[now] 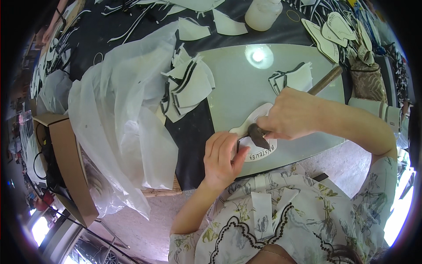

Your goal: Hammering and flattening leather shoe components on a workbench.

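- Right hand (290,115), fingers clamped around a hammer (260,138) over the tabletop (237,83); likely head-heavy, rigid, steadiest gripped by its handle.
- Left hand (220,160), fingers bent at a white template (258,155), apparently light, stiff, best pinned by its rim; their grip cannot be told.

"What's covered on that glossy pale-grey board (231,81)?"

"My right hand (292,113) hides the middle of the dark-headed, wooden-handled hammer (258,135), whose head covers part of the flat white rounded template (247,124)."

"And beyond the board?"

"There, a translucent white plastic bottle (262,16) has its top cut off."
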Demonstrator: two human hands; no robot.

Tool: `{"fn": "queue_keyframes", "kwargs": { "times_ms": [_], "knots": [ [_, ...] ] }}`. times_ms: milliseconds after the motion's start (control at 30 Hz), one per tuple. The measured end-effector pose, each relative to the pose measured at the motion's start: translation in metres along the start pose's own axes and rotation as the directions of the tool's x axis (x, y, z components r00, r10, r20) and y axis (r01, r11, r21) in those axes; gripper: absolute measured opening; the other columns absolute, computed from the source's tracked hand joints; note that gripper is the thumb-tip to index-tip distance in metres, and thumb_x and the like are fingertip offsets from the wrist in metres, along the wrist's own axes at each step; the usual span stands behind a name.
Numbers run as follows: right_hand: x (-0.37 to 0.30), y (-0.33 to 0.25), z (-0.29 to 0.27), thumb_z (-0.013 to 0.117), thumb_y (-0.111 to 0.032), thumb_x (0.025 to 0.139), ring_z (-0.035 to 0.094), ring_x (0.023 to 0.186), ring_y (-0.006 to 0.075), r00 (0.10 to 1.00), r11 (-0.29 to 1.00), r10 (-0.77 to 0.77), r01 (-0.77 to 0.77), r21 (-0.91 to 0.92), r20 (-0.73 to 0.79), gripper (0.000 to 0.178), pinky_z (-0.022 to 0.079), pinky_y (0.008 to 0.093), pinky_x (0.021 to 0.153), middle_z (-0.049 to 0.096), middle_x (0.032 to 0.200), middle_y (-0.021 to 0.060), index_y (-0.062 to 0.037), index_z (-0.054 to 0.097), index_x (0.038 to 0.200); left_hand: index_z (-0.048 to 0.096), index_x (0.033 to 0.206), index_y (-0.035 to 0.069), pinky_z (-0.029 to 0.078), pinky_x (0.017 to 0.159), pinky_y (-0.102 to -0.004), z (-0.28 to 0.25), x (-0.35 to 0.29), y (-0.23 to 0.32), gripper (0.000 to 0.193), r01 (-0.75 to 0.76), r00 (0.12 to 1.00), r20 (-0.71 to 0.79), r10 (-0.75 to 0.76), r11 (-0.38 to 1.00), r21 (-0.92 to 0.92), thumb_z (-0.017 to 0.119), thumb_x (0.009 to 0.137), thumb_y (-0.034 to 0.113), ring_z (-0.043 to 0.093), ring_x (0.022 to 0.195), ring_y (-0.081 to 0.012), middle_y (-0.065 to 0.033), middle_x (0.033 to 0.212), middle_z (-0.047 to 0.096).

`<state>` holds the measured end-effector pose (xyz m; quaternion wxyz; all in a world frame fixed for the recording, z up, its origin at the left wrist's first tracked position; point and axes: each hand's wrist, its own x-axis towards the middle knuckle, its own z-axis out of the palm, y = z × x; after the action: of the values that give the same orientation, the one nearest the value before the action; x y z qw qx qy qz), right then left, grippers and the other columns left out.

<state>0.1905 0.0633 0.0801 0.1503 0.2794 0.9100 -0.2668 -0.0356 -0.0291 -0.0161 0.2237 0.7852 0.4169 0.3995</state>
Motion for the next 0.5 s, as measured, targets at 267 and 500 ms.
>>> {"fn": "queue_keyframes", "kwargs": {
  "times_ms": [267,500],
  "knots": [
    [0.005,-0.004,-0.004,0.062,-0.042,0.089,0.064,0.062,0.0312,0.999,1.000,0.009,-0.009,0.001,0.050,0.035,0.047,0.0420,0.054,0.061,0.060,0.0075,-0.0087,0.062,0.080,0.053,0.117,-0.004,0.053,0.081,-0.0449,0.003,-0.002,-0.003,0.056,0.009,0.999,-0.048,-0.011,0.999,-0.041,0.084,0.073,0.011,0.061,0.095,-0.0394,-0.0204,0.107,0.060],
    [0.006,-0.008,0.019,0.064,-0.040,0.088,0.062,0.054,0.0277,0.996,1.000,-0.018,0.019,0.018,-0.088,0.029,0.046,0.0408,0.050,0.057,0.055,0.0051,-0.0113,0.059,0.087,0.051,0.119,-0.005,0.052,0.083,-0.0464,0.003,-0.005,-0.003,0.058,0.018,0.998,-0.055,-0.020,0.999,-0.038,0.083,0.072,0.008,0.060,0.097,-0.0398,-0.0212,0.110,0.059]
  ]
}}
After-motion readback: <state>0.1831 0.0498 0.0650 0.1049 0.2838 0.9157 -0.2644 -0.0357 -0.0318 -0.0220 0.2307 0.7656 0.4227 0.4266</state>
